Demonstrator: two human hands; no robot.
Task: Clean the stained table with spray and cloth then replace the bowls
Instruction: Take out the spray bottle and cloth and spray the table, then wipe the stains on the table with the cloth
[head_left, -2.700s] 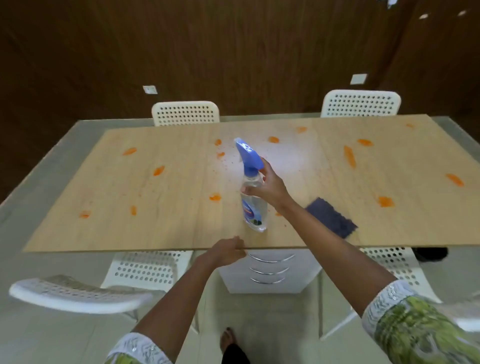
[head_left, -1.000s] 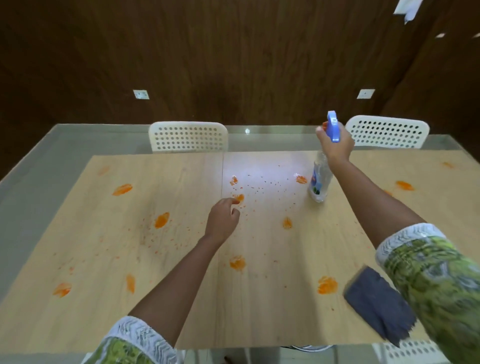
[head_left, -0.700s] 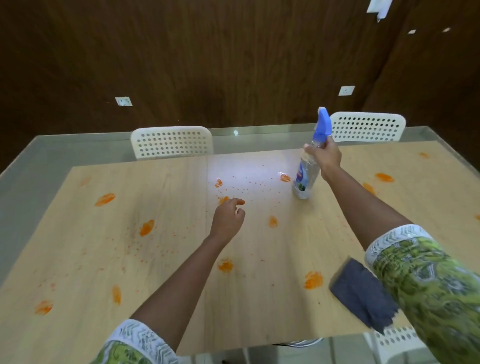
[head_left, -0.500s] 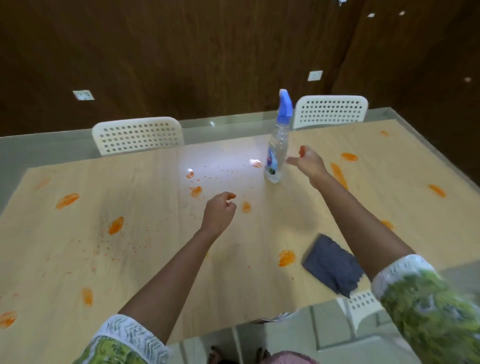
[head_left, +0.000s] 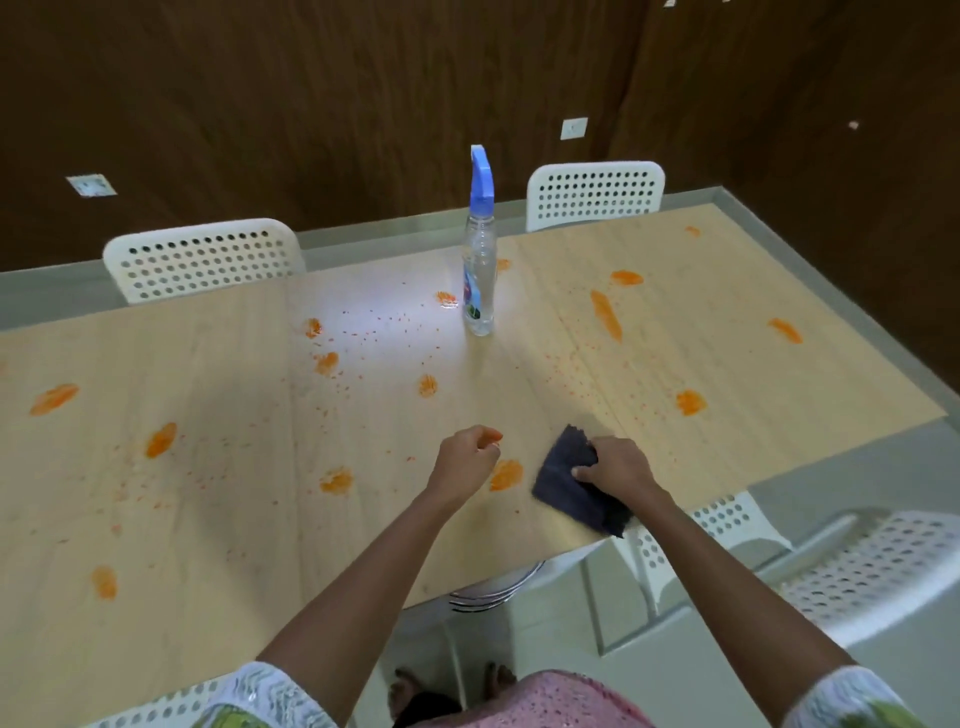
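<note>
A light wooden table (head_left: 208, 519) carries several orange stains, one of them (head_left: 506, 474) between my hands. The clear spray bottle (head_left: 479, 270) with a blue trigger head stands upright at the far middle, with no hand on it. A dark blue cloth (head_left: 569, 491) lies near the front edge. My right hand (head_left: 618, 467) grips the cloth's upper part with curled fingers. Just left of that stain, my left hand (head_left: 465, 460) hovers over the table, fingers loosely curled and holding nothing. No bowls are in view.
Two white perforated chairs (head_left: 202, 257) (head_left: 595, 192) stand at the far side. More white chairs (head_left: 878, 566) stand at the near right. A stack of metal rims (head_left: 488, 592) shows under the front edge. A dark wooden wall stands behind.
My right hand let go of the spray bottle, which now stands alone at the far middle, and came back to grip the cloth. My left hand drew back toward the front edge.
</note>
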